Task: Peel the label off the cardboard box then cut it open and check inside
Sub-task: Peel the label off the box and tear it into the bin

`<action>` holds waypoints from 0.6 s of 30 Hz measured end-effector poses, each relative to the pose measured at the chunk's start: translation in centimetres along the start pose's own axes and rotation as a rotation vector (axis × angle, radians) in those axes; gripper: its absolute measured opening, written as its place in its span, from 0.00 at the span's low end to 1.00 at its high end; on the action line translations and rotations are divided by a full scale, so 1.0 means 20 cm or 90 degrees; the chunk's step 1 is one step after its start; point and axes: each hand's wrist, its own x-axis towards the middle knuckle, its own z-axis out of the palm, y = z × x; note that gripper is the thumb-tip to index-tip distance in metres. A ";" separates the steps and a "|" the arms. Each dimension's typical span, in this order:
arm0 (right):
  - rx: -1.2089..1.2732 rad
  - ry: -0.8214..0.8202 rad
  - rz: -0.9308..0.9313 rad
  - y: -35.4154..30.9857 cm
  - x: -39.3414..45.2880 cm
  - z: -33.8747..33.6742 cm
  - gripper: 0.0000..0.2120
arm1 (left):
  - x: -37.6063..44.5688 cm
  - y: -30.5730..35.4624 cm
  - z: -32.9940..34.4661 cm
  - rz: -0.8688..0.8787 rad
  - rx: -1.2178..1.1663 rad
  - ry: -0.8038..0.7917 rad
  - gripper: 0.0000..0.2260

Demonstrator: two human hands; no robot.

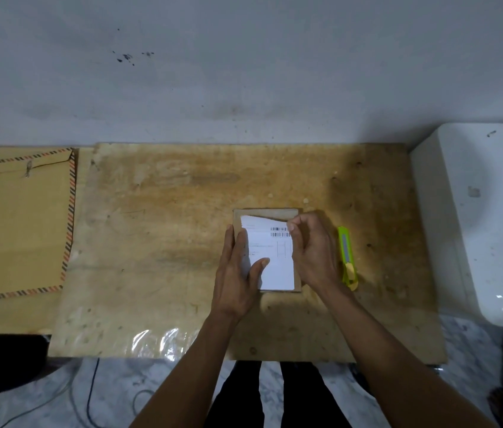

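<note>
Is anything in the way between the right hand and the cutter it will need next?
Nothing visible. The green cutter lies on the board just right of the right hand, which pinches the label.

We have one view only, from a head-worn wide-angle camera looking forward and steeply down over a worn tan plywood board (pixel 157 242). It sits close above the work, both forearms entering from six o'clock. The grey stained wall (pixel 244 72) fills twelve o'clock, and the marbled floor (pixel 114 393) shows along the bottom edge.
</note>
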 end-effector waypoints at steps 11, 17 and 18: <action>0.023 -0.020 -0.035 0.01 0.09 -0.02 0.04 | -0.01 0.00 -0.01 -0.013 -0.068 -0.007 0.31; 0.074 0.043 -0.008 0.07 0.08 -0.04 0.04 | -0.04 -0.04 0.00 0.044 -0.041 0.015 0.24; 0.089 0.043 -0.004 0.07 0.08 -0.04 0.03 | -0.04 -0.04 0.00 0.059 -0.039 0.016 0.24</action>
